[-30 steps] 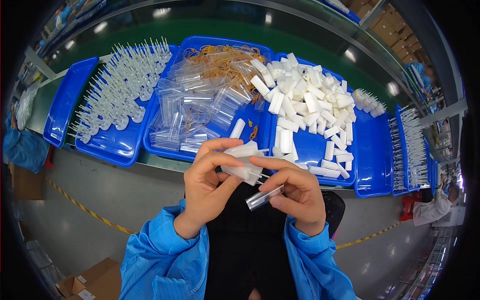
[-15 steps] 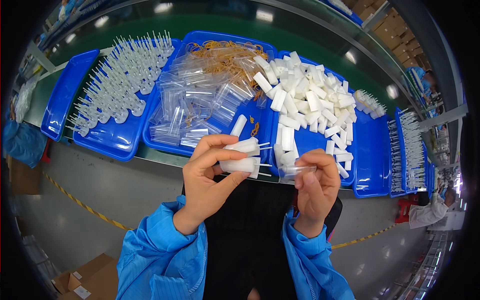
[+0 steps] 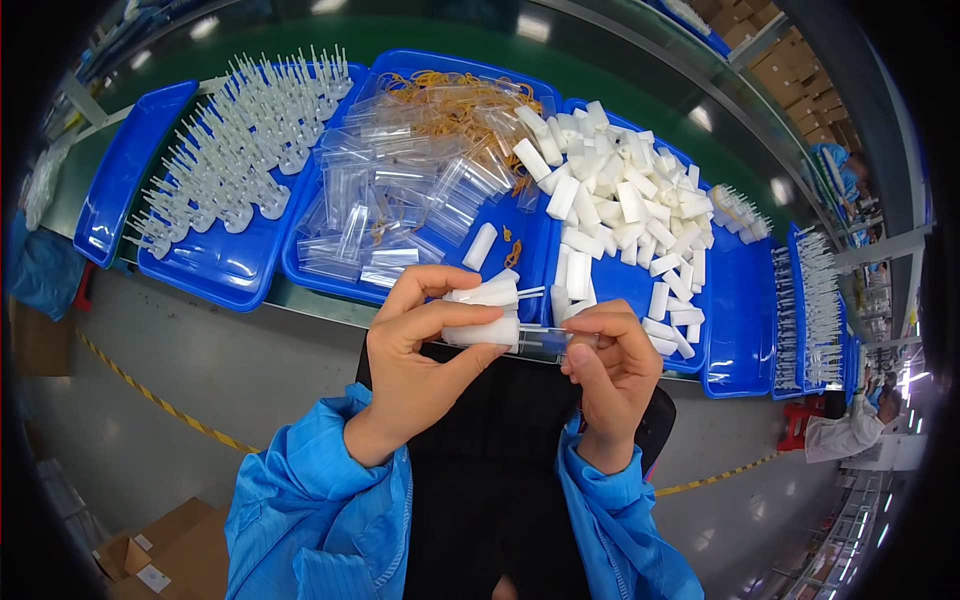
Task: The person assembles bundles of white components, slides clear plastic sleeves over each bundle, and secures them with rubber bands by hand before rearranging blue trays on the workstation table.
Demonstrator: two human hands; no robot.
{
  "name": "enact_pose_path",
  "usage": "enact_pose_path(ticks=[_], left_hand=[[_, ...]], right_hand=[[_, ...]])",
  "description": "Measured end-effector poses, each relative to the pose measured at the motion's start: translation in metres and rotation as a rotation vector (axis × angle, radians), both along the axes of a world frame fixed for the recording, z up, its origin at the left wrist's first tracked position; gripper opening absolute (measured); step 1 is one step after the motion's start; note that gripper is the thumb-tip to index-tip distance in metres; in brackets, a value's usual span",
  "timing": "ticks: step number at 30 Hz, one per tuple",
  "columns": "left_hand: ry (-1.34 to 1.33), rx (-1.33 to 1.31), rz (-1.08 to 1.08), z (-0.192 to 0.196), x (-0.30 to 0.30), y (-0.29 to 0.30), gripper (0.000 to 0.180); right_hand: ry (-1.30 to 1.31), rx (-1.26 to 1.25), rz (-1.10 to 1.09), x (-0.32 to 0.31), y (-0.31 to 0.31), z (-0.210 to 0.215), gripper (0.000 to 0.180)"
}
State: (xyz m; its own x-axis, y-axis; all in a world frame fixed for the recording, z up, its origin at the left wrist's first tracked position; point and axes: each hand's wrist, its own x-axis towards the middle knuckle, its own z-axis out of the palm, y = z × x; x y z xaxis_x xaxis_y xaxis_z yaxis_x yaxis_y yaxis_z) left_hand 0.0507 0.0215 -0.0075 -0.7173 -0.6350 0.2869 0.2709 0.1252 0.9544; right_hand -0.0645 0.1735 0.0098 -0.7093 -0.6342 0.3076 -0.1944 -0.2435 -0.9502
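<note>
A single head view looks steeply down and forward from the person's head. It sits close over the left hand (image 3: 420, 350) and right hand (image 3: 610, 365), with both forearms entering from the lower edge. Farther off, the worktop (image 3: 300, 300) and its blue trays (image 3: 230, 270) curve toward the fisheye rim.

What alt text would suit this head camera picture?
Left hand grips a few white plastic caps while the right hand pinches a clear tube against them, above blue trays of white caps, clear sleeves and white stemmed parts.

Blue trays (image 3: 225, 275) on green bench (image 3: 640, 90), cardboard boxes (image 3: 160, 550), yellow floor line (image 3: 150, 395)
</note>
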Motion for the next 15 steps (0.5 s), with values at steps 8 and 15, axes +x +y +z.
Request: enact_pose_path(ticks=[8,15], left_hand=[[-0.016,-0.177,0.094,0.001,-0.002,0.001,0.031],[-0.007,-0.360,0.105,0.006,-0.001,-0.001,0.027]], right_hand=[[-0.054,-0.047,-0.004,0.005,-0.004,-0.005,0.016],[0.039,-0.065,-0.024,0.005,-0.005,-0.011,0.017]])
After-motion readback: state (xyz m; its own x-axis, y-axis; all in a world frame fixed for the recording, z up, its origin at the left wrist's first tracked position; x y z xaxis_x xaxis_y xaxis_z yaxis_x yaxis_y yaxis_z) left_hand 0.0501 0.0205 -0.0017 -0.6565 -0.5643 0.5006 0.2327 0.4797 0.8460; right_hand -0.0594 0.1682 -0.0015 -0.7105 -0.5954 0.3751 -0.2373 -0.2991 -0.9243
